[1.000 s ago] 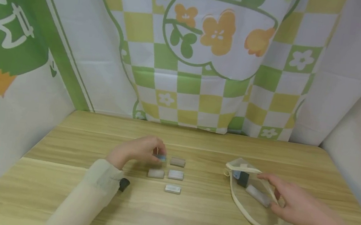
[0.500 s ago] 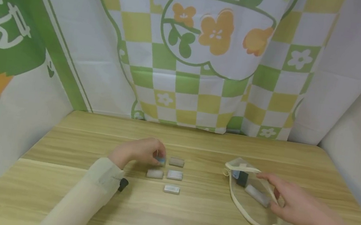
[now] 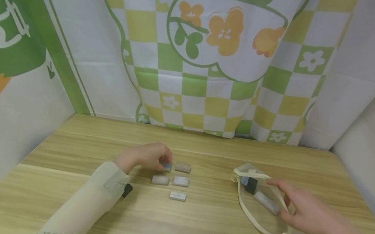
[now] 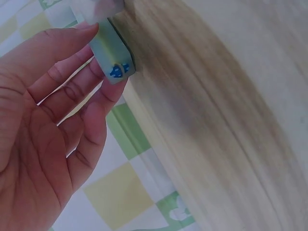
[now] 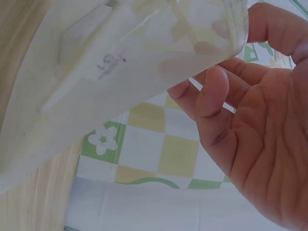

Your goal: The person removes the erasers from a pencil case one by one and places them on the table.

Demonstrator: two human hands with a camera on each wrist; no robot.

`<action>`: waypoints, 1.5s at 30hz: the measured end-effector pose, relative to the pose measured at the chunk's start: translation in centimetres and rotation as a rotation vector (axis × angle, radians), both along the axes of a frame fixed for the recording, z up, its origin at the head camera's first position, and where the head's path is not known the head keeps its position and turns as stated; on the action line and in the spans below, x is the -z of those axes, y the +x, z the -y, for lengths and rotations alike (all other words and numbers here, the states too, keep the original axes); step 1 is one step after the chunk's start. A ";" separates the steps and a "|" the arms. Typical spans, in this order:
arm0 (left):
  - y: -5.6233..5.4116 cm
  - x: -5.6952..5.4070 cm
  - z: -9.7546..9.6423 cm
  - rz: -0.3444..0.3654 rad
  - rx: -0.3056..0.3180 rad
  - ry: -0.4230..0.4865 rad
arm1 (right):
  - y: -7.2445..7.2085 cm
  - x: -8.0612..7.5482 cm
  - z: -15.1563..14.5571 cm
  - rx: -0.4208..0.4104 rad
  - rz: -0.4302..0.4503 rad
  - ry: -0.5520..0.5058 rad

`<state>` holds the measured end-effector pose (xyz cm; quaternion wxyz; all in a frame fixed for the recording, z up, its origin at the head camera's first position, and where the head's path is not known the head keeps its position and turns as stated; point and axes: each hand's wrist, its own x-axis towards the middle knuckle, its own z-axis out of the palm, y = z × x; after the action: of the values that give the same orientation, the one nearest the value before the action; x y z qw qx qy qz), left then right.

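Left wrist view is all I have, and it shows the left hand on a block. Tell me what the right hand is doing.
Observer: The right hand holds a pouch by its open edge.
Operator: List what shows inside that pouch.
Observer: The head view shows at least a dark piece and a pale piece in it.
Operator: Now count the blocks outside the pouch, bar the one in the left hand.
Observer: Four blocks, all lying on the table close by that hand.
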<state>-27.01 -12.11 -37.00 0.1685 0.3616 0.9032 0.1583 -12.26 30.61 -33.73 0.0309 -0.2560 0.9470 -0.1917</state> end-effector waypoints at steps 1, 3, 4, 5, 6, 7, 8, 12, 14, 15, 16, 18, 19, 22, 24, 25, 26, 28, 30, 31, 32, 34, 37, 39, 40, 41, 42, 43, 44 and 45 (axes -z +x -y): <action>0.0 -0.1 0.0 0.000 0.000 -0.003 | 0.0 0.0 0.0 0.000 0.001 0.001; 0.0 -0.1 -0.1 -0.004 0.003 -0.011 | 0.0 0.0 0.0 0.002 0.009 0.001; 0.1 -0.2 -0.1 -0.005 0.004 -0.015 | 0.0 0.0 0.0 0.004 0.015 0.001; 0.1 -0.2 -0.1 -0.007 0.006 -0.021 | 0.0 0.0 0.0 0.006 0.024 0.000; 0.1 -0.3 -0.2 -0.007 0.007 -0.024 | 0.0 0.0 0.0 0.008 0.032 0.001; 0.1 -0.3 -0.2 -0.007 0.006 -0.029 | 0.0 0.0 0.0 0.010 0.039 0.000; 0.2 -0.3 -0.2 -0.006 0.007 -0.032 | 0.0 0.0 0.0 0.012 0.044 -0.003; 0.2 -0.4 -0.2 -0.001 0.009 -0.034 | -0.1 0.0 0.0 0.010 0.050 -0.018; 0.3 -0.5 -0.2 0.001 0.011 -0.032 | -0.1 -0.1 -0.1 0.007 0.055 -0.026; 0.3 -0.5 -0.2 0.001 0.011 -0.032 | -0.1 -0.1 -0.1 0.006 0.058 -0.027; 0.3 -0.5 -0.3 0.000 0.011 -0.031 | -0.1 -0.1 -0.1 0.006 0.059 -0.029; 0.3 -0.5 -0.3 -0.005 0.017 -0.029 | -0.1 -0.1 -0.1 0.007 0.061 -0.028; 0.3 -0.5 -0.3 -0.007 0.022 -0.025 | -0.1 -0.1 -0.1 0.008 0.062 -0.024; 0.3 -0.5 -0.2 -0.010 0.023 -0.009 | -0.2 -0.1 -0.1 0.011 0.065 -0.018; 0.4 -0.5 -0.1 -0.010 0.018 0.008 | -0.2 -0.1 -0.1 0.012 0.071 -0.020; 0.4 -0.5 0.0 -0.006 0.006 0.015 | -0.2 -0.1 -0.1 0.012 0.073 -0.021; 0.5 -0.4 0.1 -0.006 -0.008 0.021 | -0.2 -0.1 -0.1 0.011 0.076 -0.026; 0.7 -0.5 0.3 -0.003 -0.048 0.029 | -0.2 -0.1 -0.1 0.008 0.073 -0.031; 0.8 -0.6 0.4 -0.009 -0.092 0.032 | -0.1 -0.2 -0.1 0.007 0.067 -0.032; 0.9 -0.7 0.5 -0.014 -0.113 0.030 | -0.1 -0.2 -0.1 0.007 0.062 -0.030; 1.0 -0.8 0.6 -0.023 -0.133 0.029 | -0.1 -0.2 -0.1 0.007 0.057 -0.028; 1.2 -1.1 0.6 -0.045 -0.159 0.022 | -0.1 -0.2 -0.1 0.007 0.051 -0.024; 1.5 -1.5 0.6 -0.088 -0.162 0.016 | -0.1 -0.1 -0.1 0.001 0.048 -0.019; 1.8 -1.7 0.5 -0.106 -0.156 0.015 | -0.1 -0.1 0.0 0.003 0.051 -0.020; 1.9 -1.8 0.5 -0.115 -0.151 0.020 | -0.1 0.0 0.0 -0.001 0.048 -0.020; 2.0 -1.7 0.4 -0.121 -0.148 0.026 | 0.0 0.0 0.0 -0.002 0.043 -0.019; 2.0 -1.7 0.4 -0.131 -0.142 0.033 | 0.0 0.0 0.1 -0.003 0.037 -0.016; 2.1 -1.7 0.4 -0.139 -0.134 0.044 | 0.0 0.0 0.1 -0.006 0.033 -0.014; 2.2 -1.7 0.3 -0.141 -0.126 0.059 | 0.0 0.0 0.1 -0.006 0.031 -0.013; 2.2 -1.6 0.3 -0.146 -0.116 0.078 | 0.0 0.1 0.1 -0.011 0.025 -0.011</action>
<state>-24.80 -12.41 -35.44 0.0784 0.3254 0.9258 0.1758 -12.23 30.55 -33.78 0.0424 -0.2590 0.9440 -0.2001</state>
